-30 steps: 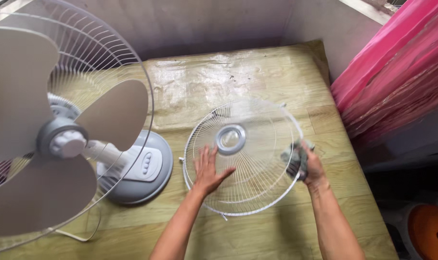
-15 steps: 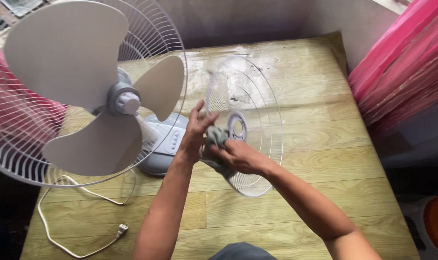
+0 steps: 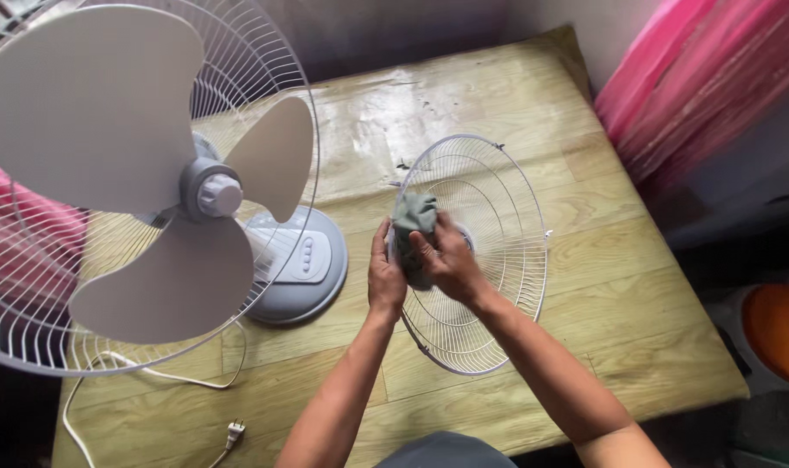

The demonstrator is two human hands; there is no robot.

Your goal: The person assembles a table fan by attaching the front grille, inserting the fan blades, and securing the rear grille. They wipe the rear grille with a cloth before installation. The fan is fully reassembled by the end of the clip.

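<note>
A white wire fan guard (image 3: 498,260) stands tilted on its rim on the wooden table (image 3: 585,286). My left hand (image 3: 384,282) grips the guard's left edge and holds it up. My right hand (image 3: 446,260) presses a grey-green cloth (image 3: 414,218) against the guard near its hub. To the left stands a white fan (image 3: 152,191) with bare beige blades, a rear wire cage and a round grey base (image 3: 303,269).
The fan's white cord and plug (image 3: 231,431) lie at the table's front left. A pink curtain (image 3: 707,78) hangs at the right. An orange round object (image 3: 780,329) sits on the floor at far right. The wall runs behind the table.
The guard went from lying flat to standing on its rim. My right hand brought the cloth from the guard's right rim to its hub. My left hand moved to the left edge.
</note>
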